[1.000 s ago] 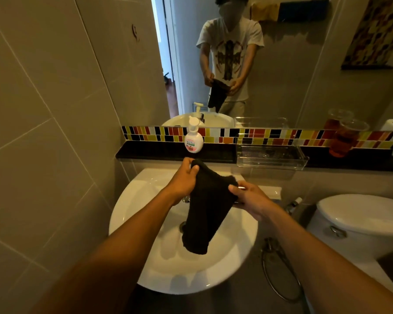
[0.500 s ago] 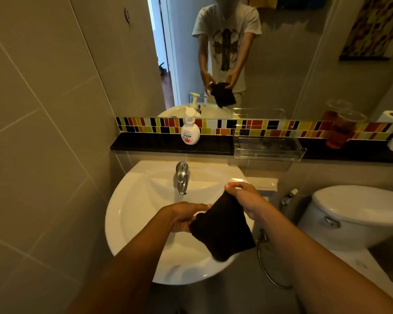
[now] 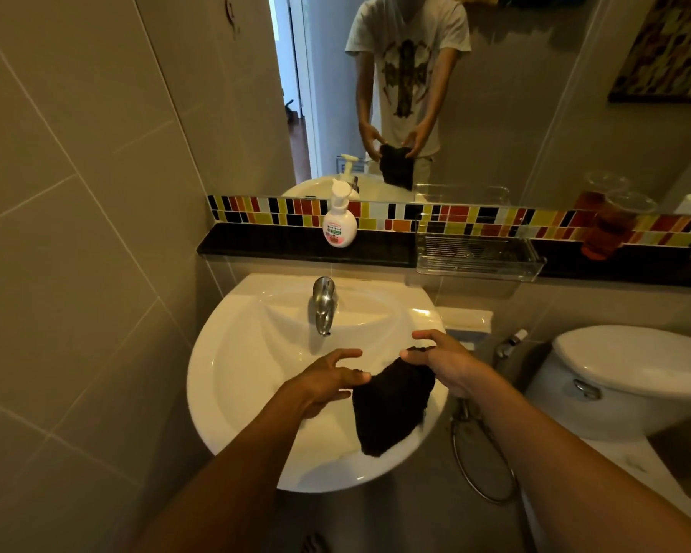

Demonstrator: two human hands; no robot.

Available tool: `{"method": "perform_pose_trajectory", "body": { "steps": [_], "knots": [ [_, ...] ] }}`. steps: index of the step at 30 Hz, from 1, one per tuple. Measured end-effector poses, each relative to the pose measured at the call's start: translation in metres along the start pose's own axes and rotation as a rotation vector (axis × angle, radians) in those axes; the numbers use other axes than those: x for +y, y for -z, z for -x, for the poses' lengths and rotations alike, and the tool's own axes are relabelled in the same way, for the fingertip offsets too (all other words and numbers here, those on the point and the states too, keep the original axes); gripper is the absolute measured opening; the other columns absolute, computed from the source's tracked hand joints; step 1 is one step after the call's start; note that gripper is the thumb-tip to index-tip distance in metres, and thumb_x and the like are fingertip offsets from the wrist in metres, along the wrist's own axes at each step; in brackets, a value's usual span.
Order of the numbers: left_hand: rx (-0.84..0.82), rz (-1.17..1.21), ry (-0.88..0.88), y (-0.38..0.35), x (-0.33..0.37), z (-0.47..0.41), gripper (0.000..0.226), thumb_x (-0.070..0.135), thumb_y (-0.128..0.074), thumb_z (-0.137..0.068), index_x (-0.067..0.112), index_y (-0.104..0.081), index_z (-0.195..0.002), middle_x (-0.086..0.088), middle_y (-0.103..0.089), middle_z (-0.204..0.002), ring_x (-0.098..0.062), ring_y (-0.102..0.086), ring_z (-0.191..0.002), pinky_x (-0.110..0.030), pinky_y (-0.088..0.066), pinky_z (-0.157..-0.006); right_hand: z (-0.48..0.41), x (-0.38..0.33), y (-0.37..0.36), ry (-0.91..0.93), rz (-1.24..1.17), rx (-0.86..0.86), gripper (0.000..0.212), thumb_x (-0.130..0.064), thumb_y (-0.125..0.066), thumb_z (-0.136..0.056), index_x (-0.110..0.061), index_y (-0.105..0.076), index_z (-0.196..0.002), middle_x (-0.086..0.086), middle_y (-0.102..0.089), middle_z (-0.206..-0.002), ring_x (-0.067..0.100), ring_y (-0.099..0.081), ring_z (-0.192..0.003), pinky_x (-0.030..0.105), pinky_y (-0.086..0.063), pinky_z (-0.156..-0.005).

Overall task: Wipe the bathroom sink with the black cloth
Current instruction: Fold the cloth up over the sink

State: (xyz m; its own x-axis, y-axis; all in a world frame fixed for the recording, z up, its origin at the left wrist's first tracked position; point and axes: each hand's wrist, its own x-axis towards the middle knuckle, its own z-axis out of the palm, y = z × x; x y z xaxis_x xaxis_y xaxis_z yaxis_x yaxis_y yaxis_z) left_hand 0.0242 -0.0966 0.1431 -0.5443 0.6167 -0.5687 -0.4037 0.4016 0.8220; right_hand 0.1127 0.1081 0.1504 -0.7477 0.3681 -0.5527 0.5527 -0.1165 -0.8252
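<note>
Head view: the black cloth (image 3: 393, 409) now hangs folded over the near right part of the white sink (image 3: 240, 369), its lower end draping toward the near rim. A second ago it dangled long and loose from both hands above the drain; half a second ago it was bunched shorter, and now it sits as a compact pad lower over the basin.

The right hand (image 3: 441, 363) carries it, thumb and fingertips pinching the top edge of the cloth while the other fingers fan out above it. The left hand (image 3: 328, 379) has let its grip go slack: its fingers are spread and only the tips meet the cloth's left corner, so I judge it is steadying rather than holding.

The faucet (image 3: 323, 305) stands at the far side of the basin, well apart from the cloth, and the soap bottle (image 3: 339, 225) sits on the dark ledge (image 3: 264, 245) beyond it. In the mirror the cloth appears between both hands at waist height.

Folding seems finished, and no wiping has begun: the cloth does not yet press on the porcelain. The likely next step is to lay the pad down under one palm and sweep the bowl.
</note>
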Motion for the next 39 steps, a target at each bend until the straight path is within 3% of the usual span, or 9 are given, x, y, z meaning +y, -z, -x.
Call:
{"method": "perform_pose_trajectory", "body": {
  "steps": [4,11,15,18,20,23,28,33,39],
  "knots": [
    [0.135,0.056,-0.043,0.006,0.007,-0.004,0.043,0.008,-0.063,-0.089,0.023,-0.051,-0.127,-0.013,-0.064,-0.109,-0.024,-0.064,-0.098,-0.033,-0.057,-0.077,0.006,-0.001,0.001,0.082,0.318,0.033,0.063,-0.002,-0.070,-0.081,-0.021,-0.047,-0.136,0.011,-0.049,-0.137,0.031,-0.045,-0.129,0.042,-0.039,-0.106],
    [0.274,0.052,-0.077,0.000,0.018,-0.011,0.033,0.009,-0.059,-0.092,0.020,-0.055,-0.123,-0.015,-0.058,-0.109,-0.022,-0.058,-0.091,-0.032,-0.053,-0.068,0.003,-0.001,-0.009,0.191,0.401,0.193,0.025,-0.012,-0.054,-0.095,-0.015,-0.059,-0.119,0.014,-0.057,-0.123,0.022,-0.053,-0.103,0.029,-0.047,-0.084],
    [0.242,0.138,-0.052,0.000,0.029,-0.010,0.043,0.002,-0.064,-0.087,0.015,-0.055,-0.127,-0.009,-0.058,-0.106,-0.025,-0.058,-0.104,-0.038,-0.052,-0.091,-0.002,0.002,-0.006,0.139,0.257,0.202,0.023,-0.020,-0.053,-0.096,-0.023,-0.056,-0.119,0.012,-0.055,-0.125,0.028,-0.054,-0.112,0.042,-0.050,-0.097],
    [0.186,0.237,-0.015,0.004,0.037,-0.009,0.053,-0.006,-0.065,-0.083,0.012,-0.051,-0.130,-0.011,-0.058,-0.117,-0.029,-0.053,-0.121,-0.043,-0.041,-0.109,-0.001,0.002,0.002,0.062,-0.060,0.130,0.053,-0.023,-0.071,-0.084,-0.021,-0.048,-0.131,0.011,-0.053,-0.129,0.030,-0.052,-0.119,0.048,-0.043,-0.105],
    [0.180,0.250,-0.008,0.009,0.040,-0.010,0.056,-0.009,-0.065,-0.081,0.010,-0.051,-0.131,-0.016,-0.053,-0.130,-0.031,-0.049,-0.127,-0.044,-0.038,-0.111,0.001,0.002,0.005,0.040,-0.112,0.059,0.067,-0.015,-0.077,-0.077,-0.020,-0.045,-0.136,0.011,-0.052,-0.130,0.031,-0.051,-0.122,0.049,-0.040,-0.108],
    [0.213,0.074,-0.005,0.014,0.042,-0.010,0.055,-0.007,-0.068,-0.079,0.012,-0.053,-0.128,-0.012,-0.053,-0.127,-0.030,-0.052,-0.122,-0.044,-0.042,-0.108,0.004,0.001,0.003,0.067,0.025,0.067,0.057,-0.005,-0.074,-0.078,-0.017,-0.052,-0.130,0.013,-0.055,-0.129,0.031,-0.052,-0.122,0.046,-0.042,-0.107],
    [0.224,-0.258,-0.036,0.004,0.045,-0.009,0.042,0.001,-0.068,-0.083,0.013,-0.058,-0.122,-0.006,-0.054,-0.106,-0.021,-0.055,-0.099,-0.036,-0.051,-0.093,0.004,0.000,-0.004,0.224,0.305,0.168,0.024,-0.013,-0.063,-0.090,-0.016,-0.066,-0.114,0.010,-0.060,-0.121,0.024,-0.055,-0.110,0.029,-0.047,-0.087],
    [0.120,-0.422,0.006,-0.007,0.043,-0.007,0.053,0.003,-0.073,-0.079,0.017,-0.054,-0.127,-0.005,-0.051,-0.115,-0.022,-0.051,-0.108,-0.037,-0.046,-0.096,0.003,0.000,-0.006,0.226,0.394,0.175,0.023,-0.014,-0.052,-0.097,-0.016,-0.065,-0.115,0.005,-0.058,-0.117,0.023,-0.051,-0.114,0.032,-0.042,-0.096],
    [0.180,-0.619,-0.053,-0.012,0.036,-0.011,0.042,-0.001,-0.070,-0.081,0.014,-0.059,-0.118,-0.011,-0.057,-0.116,-0.021,-0.056,-0.096,-0.032,-0.052,-0.081,0.003,0.004,-0.005,0.206,0.446,0.191,0.021,-0.013,-0.047,-0.098,-0.015,-0.063,-0.113,0.007,-0.055,-0.116,0.024,-0.050,-0.109,0.034,-0.046,-0.094]
  ]
}}
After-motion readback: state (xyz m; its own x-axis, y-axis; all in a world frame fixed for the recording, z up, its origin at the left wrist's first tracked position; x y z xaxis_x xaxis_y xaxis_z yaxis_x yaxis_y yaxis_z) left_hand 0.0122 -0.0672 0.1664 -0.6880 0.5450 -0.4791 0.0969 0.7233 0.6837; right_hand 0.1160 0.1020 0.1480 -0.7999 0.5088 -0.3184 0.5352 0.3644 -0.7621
